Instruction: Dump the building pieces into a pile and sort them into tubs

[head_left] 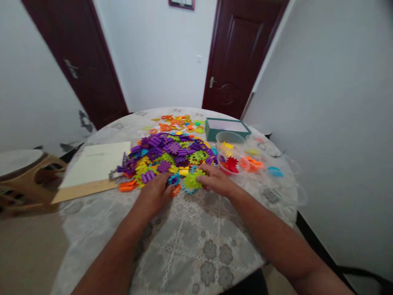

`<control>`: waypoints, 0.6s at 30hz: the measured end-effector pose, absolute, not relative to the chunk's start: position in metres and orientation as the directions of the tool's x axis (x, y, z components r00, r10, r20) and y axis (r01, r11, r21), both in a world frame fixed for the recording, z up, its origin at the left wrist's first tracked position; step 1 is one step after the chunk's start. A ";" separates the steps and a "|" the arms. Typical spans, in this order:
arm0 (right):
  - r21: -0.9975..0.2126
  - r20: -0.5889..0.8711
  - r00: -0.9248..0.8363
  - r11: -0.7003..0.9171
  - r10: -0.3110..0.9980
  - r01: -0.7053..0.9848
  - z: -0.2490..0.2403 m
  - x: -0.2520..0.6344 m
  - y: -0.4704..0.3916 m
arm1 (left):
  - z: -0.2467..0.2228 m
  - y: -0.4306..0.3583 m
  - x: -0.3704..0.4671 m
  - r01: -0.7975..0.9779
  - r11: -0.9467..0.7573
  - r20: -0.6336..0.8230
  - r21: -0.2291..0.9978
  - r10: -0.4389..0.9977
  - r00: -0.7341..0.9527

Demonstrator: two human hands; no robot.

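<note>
A large heap of plastic gear toy pieces (173, 148) in purple, green, yellow, blue and orange lies on the table in front of me. At its near edge my right hand (215, 179) is closed on a lime-green toy gear (193, 180), thumb on its face. My left hand (158, 188) rests against the front of the heap, its fingers curled at a blue toothed piece (173, 179). Whether that piece is gripped or only touched is hard to see. Below the fingertips lies an orange toothed piece (176, 190).
Behind the heap are smaller orange and yellow pieces (176, 121) and a green box (211, 132). Clear plastic tubs (231, 138) with sorted pieces stand at right. A pale board (95, 164) lies left on the patterned tablecloth (196, 246). A wooden stool (33, 176) stands beyond the left edge.
</note>
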State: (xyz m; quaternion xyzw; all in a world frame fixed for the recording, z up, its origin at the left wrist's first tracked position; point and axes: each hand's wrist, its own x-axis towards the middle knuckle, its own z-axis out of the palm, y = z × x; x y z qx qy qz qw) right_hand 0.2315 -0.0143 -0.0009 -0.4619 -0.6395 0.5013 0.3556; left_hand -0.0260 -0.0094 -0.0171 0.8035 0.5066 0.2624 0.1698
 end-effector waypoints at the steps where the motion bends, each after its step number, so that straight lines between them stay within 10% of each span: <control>1: -0.951 0.022 -0.318 0.118 0.948 0.285 0.004 0.232 -0.015 | -0.016 -0.007 -0.028 0.717 -0.435 0.249 0.545 0.900 0.357; 14: -0.704 0.231 -0.485 0.489 0.844 0.515 0.066 0.280 -0.098 | -0.018 -0.008 -0.013 0.660 -0.448 0.111 0.603 0.867 0.486; 18: -0.652 0.243 -0.224 0.330 0.944 0.682 0.087 0.357 -0.089 | -0.017 -0.009 -0.008 0.693 -0.442 0.113 0.570 0.878 0.466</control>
